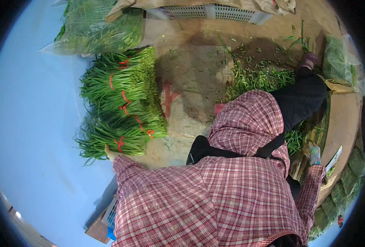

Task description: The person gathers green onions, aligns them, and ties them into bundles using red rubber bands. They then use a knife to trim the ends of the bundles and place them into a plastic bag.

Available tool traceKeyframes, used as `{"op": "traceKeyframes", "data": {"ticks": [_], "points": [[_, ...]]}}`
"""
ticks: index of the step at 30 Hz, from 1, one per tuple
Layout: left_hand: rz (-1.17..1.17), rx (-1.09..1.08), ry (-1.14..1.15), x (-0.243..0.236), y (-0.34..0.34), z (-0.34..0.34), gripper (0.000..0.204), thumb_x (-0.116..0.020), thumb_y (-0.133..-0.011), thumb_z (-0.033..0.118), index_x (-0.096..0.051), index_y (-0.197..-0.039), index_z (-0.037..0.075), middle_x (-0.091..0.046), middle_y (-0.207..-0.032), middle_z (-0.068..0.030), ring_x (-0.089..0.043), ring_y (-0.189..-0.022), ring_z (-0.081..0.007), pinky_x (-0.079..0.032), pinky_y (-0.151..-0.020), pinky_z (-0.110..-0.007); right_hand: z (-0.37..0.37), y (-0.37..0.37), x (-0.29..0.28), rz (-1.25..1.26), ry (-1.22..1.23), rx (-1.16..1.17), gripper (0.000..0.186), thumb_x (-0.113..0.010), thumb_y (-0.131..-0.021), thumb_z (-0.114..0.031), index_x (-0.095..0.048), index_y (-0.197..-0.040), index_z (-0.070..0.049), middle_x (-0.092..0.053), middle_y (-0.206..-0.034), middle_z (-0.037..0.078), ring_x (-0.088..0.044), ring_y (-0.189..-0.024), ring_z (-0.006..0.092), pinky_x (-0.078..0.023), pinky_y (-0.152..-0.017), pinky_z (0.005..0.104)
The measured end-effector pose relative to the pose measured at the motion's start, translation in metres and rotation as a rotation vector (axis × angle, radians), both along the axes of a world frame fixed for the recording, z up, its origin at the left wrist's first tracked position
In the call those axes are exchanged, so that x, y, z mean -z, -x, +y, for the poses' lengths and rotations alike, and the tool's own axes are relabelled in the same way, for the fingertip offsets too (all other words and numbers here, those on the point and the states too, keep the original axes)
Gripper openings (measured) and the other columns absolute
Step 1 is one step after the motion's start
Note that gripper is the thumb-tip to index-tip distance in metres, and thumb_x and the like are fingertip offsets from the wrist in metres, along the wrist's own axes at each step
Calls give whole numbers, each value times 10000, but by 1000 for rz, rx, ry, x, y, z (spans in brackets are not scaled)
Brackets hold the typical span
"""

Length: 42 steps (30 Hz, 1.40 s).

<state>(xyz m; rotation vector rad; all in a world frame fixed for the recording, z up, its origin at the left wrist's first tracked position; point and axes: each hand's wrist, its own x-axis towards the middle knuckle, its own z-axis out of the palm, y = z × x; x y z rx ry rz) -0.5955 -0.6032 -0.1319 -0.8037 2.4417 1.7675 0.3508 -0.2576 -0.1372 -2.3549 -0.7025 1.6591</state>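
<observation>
My left hand (110, 153) reaches to the lower end of the nearest bundle of long green stalks (100, 140), at the bottom of a stack tied with red bands (120, 90); whether its fingers grip it is unclear. My right hand (314, 153), in a light-blue glove or covering, is down beside the brown board (343, 115) at the right; what it touches or holds is not clear. A knife (334, 159) lies on that board, just right of my right hand.
Bagged greens (100, 29) lie top left, plastic crates (232, 14) at the back, another bag (337, 59) at right. Loose trimmings (258, 76) cover the floor around my outstretched leg (302, 99). A flattened sheet (197, 61) lies mid-floor. A white-blue wall or surface (34, 123) fills the left.
</observation>
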Motion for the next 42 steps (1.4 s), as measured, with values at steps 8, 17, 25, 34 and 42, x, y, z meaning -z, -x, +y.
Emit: {"op": "traceKeyframes", "data": {"ticks": [8,17,25,34,42], "points": [[16,-115,9,58,-3,-14,541,-555,-897,473,-579,-1342,167,-495,-1444,-84,-460,-1278,-280,-345,-1056,-496,-13,-35,-2,-352,-135,-74,496,-653,-932,-334,-536,-1324,-54,-673,-978,71,-611,-644,151,-477,-504,285],[-113,-145,123,56,49,19,612,-489,-930,511,-475,-1430,159,-493,-1433,-111,-466,-1278,-311,-373,-1031,-520,-2,-16,17,-234,61,-151,422,-629,-956,-212,-532,-1331,-44,-678,-997,87,-619,-577,189,-472,-478,296],[-183,-120,68,58,26,169,646,-527,-911,526,-476,-1404,112,-526,-1378,-145,-506,-1232,-326,-409,-997,-516,-14,-29,27,-132,-35,-108,392,-542,-998,-188,-520,-1356,-29,-657,-1109,121,-687,-722,240,-491,-520,318],[-227,-255,123,53,66,217,691,-569,-891,543,-476,-1375,59,-563,-1315,-183,-551,-1180,-343,-450,-959,-511,-27,6,16,-305,84,-301,537,-585,-979,-199,-415,-1441,15,-543,-1379,166,-673,-862,246,-553,-608,332],[-237,-297,171,46,77,273,737,-607,-872,559,-476,-1349,12,-596,-1259,-218,-591,-1134,-358,-486,-925,-506,-33,-52,26,67,19,52,525,-514,-988,-111,-346,-1478,-23,-520,-1387,183,-656,-607,247,-475,-473,364]]}}
